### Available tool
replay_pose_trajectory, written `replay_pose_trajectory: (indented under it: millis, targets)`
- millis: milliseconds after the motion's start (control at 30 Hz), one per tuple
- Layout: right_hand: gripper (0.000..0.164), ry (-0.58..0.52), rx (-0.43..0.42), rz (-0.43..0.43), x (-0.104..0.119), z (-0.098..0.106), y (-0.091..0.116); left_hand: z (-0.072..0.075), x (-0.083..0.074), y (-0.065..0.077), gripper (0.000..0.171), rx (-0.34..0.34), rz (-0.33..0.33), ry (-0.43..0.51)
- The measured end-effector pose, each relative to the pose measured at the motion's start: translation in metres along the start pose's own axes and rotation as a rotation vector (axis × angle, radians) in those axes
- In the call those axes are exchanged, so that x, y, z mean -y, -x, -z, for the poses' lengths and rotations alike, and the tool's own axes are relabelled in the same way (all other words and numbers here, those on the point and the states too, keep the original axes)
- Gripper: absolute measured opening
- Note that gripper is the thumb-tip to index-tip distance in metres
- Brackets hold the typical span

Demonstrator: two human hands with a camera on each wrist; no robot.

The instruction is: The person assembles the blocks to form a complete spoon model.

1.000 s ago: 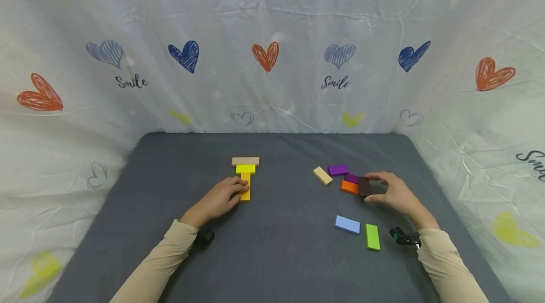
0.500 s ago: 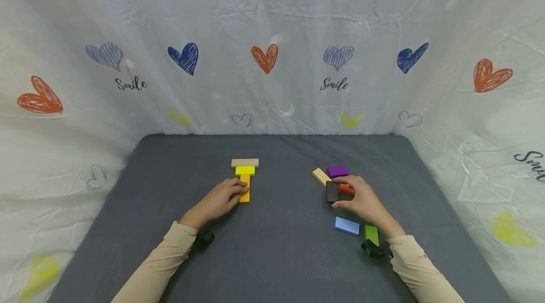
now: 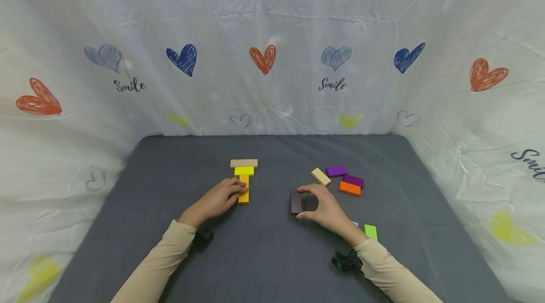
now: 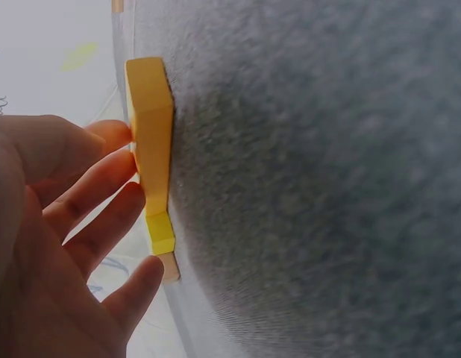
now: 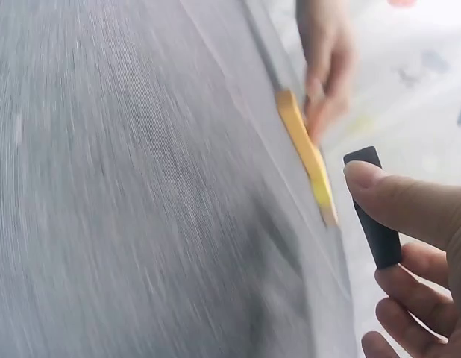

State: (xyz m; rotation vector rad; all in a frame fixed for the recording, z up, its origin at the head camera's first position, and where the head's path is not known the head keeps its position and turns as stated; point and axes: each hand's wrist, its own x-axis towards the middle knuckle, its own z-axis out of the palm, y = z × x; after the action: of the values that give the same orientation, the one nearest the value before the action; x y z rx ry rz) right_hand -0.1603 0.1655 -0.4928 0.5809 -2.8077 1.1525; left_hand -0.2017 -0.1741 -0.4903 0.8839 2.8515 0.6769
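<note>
My right hand (image 3: 322, 209) pinches a dark brown block (image 3: 295, 203) at its two ends between thumb and fingers. In the right wrist view the dark block (image 5: 376, 216) is tilted and shows apart from the table surface. On the left side, my left hand (image 3: 217, 199) rests its fingertips on an orange-yellow block (image 3: 244, 194). The left wrist view shows those fingers (image 4: 104, 198) loosely spread against the block's face. Beyond it lie a bright yellow block (image 3: 244, 171) crosswise and a tan block (image 3: 244, 163), lined up in a T shape.
Right of centre lie a striped light-wood block (image 3: 320, 176), two purple blocks (image 3: 336, 171) and an orange block (image 3: 350, 188). A green block (image 3: 371, 232) and a mostly hidden blue block (image 3: 356, 223) lie by my right forearm. A heart-printed curtain (image 3: 264, 95) surrounds the grey table (image 3: 272, 255).
My right hand has carried the dark brown block leftward, away from the purple and orange blocks to the middle of the table. The left hand has stayed on the orange-yellow block.
</note>
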Motion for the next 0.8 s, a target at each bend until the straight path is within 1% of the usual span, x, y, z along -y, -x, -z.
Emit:
replay_pose_trajectory:
  millis: [167,400,600,800]
  targets:
    - [0.065,-0.034,0.036,0.033,0.015,-0.023,-0.004,0.004,-0.001,-0.003,0.028,0.022,0.006,-0.003]
    - [0.063,-0.067,0.098,0.07,0.036,-0.054,-0.008,0.004,0.003,-0.005,0.028,0.02,0.012,0.002]
    - [0.063,-0.062,0.117,0.108,0.052,-0.081,-0.016,0.003,0.004,-0.006,0.027,0.016,0.015,0.005]
    - [0.064,-0.043,0.121,0.107,0.064,-0.098,-0.026,0.004,0.002,-0.006,0.027,0.006,-0.003,0.009]
